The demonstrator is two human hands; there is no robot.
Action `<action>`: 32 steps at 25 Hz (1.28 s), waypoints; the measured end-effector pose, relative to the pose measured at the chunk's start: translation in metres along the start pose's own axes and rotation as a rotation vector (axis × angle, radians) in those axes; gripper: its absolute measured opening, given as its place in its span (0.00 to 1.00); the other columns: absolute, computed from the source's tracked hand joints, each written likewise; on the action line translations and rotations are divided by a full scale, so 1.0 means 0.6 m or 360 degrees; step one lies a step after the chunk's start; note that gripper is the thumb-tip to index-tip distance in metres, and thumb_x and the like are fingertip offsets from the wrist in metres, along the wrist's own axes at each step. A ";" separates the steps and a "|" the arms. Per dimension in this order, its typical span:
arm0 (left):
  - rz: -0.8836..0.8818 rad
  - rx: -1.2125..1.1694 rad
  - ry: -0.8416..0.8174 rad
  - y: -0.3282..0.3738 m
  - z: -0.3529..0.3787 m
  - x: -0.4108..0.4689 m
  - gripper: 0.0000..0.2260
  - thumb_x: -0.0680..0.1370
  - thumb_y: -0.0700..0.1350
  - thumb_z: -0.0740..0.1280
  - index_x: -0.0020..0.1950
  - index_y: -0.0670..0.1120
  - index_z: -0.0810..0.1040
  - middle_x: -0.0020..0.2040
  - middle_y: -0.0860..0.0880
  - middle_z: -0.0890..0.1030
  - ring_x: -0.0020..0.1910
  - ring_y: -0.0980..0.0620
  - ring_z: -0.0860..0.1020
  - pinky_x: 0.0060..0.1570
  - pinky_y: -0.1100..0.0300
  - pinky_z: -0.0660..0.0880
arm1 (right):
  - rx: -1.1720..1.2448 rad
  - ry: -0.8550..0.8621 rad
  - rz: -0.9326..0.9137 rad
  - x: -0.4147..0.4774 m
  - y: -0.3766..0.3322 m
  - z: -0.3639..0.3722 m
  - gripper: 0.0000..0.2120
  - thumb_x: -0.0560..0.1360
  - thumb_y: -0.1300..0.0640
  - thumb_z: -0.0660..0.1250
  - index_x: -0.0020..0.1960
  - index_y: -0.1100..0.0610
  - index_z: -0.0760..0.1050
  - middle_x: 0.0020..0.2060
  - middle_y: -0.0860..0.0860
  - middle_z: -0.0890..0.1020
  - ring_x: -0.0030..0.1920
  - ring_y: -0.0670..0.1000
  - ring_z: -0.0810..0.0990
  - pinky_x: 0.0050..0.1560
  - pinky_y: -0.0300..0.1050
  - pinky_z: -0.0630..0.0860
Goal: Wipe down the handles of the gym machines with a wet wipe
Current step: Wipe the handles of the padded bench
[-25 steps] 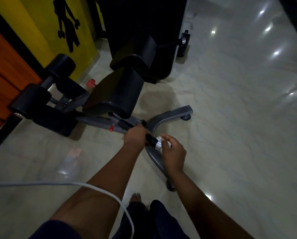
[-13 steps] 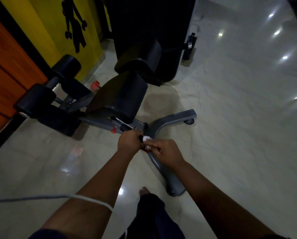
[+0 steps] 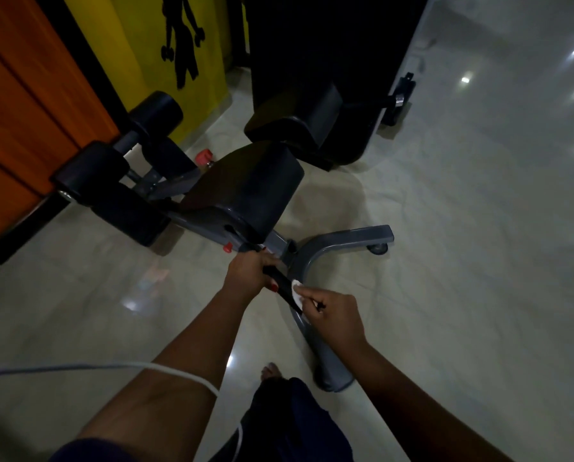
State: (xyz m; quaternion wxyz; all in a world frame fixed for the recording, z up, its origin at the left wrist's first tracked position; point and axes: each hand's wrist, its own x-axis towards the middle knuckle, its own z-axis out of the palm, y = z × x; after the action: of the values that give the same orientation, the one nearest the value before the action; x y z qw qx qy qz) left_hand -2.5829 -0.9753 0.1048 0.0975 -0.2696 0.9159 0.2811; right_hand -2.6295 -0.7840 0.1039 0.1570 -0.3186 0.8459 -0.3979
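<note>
A black handle (image 3: 283,285) sticks out from the near end of a low grey bench with a black seat pad (image 3: 245,191). My left hand (image 3: 249,270) grips the handle's upper part. My right hand (image 3: 335,315) holds a white wet wipe (image 3: 296,291) against the handle's lower end, fingers curled around it. Part of the handle is hidden under both hands.
The bench's curved grey base (image 3: 315,261) spreads across the glossy tiled floor, with small wheels at its ends. Black foam rollers (image 3: 89,175) sit at the bench's far left beside an orange and yellow wall. A dark machine (image 3: 329,78) stands behind. A white cable (image 3: 112,366) crosses my left forearm.
My right hand slid the wipe up the handle toward my left hand, then back down toward the handle's end. My left hand kept its grip.
</note>
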 end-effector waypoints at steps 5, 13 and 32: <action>-0.0025 0.0027 -0.0047 0.006 -0.003 0.006 0.25 0.70 0.39 0.76 0.65 0.49 0.78 0.66 0.50 0.77 0.66 0.48 0.74 0.65 0.57 0.68 | 0.0193 -0.0381 0.0412 0.074 0.009 0.012 0.12 0.79 0.59 0.63 0.61 0.58 0.80 0.49 0.53 0.84 0.40 0.45 0.80 0.37 0.28 0.72; -0.0192 -0.0013 -0.0045 0.010 -0.006 0.013 0.25 0.67 0.38 0.77 0.62 0.48 0.80 0.64 0.51 0.78 0.65 0.50 0.74 0.63 0.59 0.68 | 0.2062 -0.0858 0.1772 0.069 0.038 0.003 0.13 0.79 0.69 0.51 0.57 0.71 0.72 0.46 0.66 0.82 0.42 0.59 0.78 0.35 0.46 0.80; -0.1129 -0.1219 0.0898 0.104 0.101 -0.097 0.13 0.74 0.39 0.72 0.58 0.40 0.82 0.46 0.42 0.84 0.43 0.45 0.83 0.49 0.54 0.80 | 0.0318 -0.0627 -0.0557 0.051 0.087 -0.031 0.15 0.81 0.59 0.62 0.66 0.52 0.76 0.60 0.47 0.81 0.59 0.41 0.79 0.58 0.36 0.76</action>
State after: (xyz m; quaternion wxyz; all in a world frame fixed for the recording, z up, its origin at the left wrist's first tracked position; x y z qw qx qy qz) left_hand -2.5669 -0.8719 0.1032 -0.1661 -0.6395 0.5938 0.4592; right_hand -2.6835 -0.7684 0.0750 0.2780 -0.5140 0.6876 -0.4309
